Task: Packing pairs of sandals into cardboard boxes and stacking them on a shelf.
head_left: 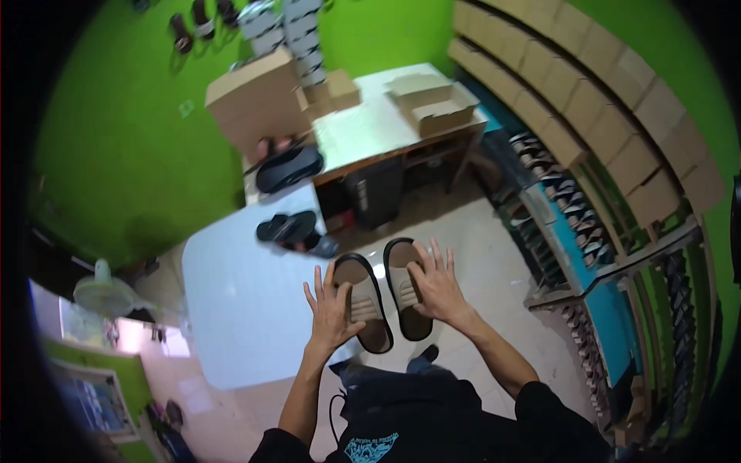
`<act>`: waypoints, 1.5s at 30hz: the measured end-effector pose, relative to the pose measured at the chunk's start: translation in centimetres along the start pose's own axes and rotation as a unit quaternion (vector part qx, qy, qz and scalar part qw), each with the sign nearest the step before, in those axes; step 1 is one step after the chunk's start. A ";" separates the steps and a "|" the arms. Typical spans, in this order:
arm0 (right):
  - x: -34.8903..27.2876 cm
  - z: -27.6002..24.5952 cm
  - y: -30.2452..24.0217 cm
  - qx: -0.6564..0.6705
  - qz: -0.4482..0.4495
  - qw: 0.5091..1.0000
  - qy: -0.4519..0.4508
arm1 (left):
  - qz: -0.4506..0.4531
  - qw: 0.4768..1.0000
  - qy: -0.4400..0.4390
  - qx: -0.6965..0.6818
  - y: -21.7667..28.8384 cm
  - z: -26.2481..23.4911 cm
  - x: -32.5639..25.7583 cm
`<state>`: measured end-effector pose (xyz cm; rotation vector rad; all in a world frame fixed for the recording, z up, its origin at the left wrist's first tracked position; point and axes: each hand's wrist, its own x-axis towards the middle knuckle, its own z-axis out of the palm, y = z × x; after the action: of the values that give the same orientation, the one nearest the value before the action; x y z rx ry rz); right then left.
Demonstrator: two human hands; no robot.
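- The left hand [332, 316] pinches the left sandal [376, 336] at its outer side by the padded strap, with thumb and index finger drawn close and the other fingers splayed.
- That grip probably leaves most of the footbed uncovered; the sandal appears lifted just beyond the right edge of the pale table [255, 324].
- The right sandal [400, 253] is beside it, a thin gap between the dark rims, toes pointing away from the person and footbed up.
- The right hand [438, 292] holds this one from its outer side near the strap, fingers partly spread; how far they reach under the strap is hidden. Holding the pair side by side likely keeps both faces in view.
- Farther left, a fan [104, 289] stands past the pale table's left edge.
- Dark footwear [287, 228] lies by that table's far right corner, taking up the space there.
- Behind it, a black shoe-like item [289, 170] and a large carton [258, 100] crowd the left end of the white-topped table [359, 131].
- An open box [436, 112] sits near that table's right edge, above a dark bin [374, 193].
- At far right, shelves of shoes [567, 204] and cartons limit sideways room.
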<state>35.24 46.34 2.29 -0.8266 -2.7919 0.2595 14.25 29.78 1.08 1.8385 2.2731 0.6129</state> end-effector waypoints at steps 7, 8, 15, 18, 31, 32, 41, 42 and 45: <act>-6.3 -6.6 13.5 0.002 0.063 0.996 0.059 | 0.123 0.992 0.017 -0.021 14.3 5.8 10.9; -6.8 -7.1 15.0 0.001 0.078 0.995 0.068 | 0.142 0.990 0.009 -0.021 15.7 6.3 12.4; -5.8 -9.9 24.4 0.005 0.134 0.984 0.118 | 0.204 0.979 0.004 -0.016 22.2 9.3 23.2; -3.6 -10.8 29.6 -0.001 0.156 0.978 0.137 | 0.220 0.975 -0.006 -0.017 24.0 11.1 29.3; 18.3 -16.8 47.1 -0.029 0.107 0.978 0.174 | 0.246 0.967 -0.009 0.062 21.2 7.7 57.9; 20.3 -17.0 48.4 -0.028 0.101 0.979 0.177 | 0.246 0.967 -0.020 0.066 20.7 6.9 60.3; 35.6 -19.2 58.6 -0.027 0.069 0.977 0.199 | 0.325 0.903 0.010 0.281 15.3 5.3 80.3; 36.8 -19.2 59.8 -0.026 0.070 0.977 0.198 | 0.320 0.900 -0.018 0.297 15.1 5.7 82.0; 41.7 -18.2 63.2 -0.007 0.043 0.980 0.195 | 0.322 0.864 -0.015 0.386 10.8 11.0 86.7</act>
<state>38.33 123.53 11.87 -0.8938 -2.3979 0.0794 7.63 117.39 7.11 2.9787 1.9779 -0.3704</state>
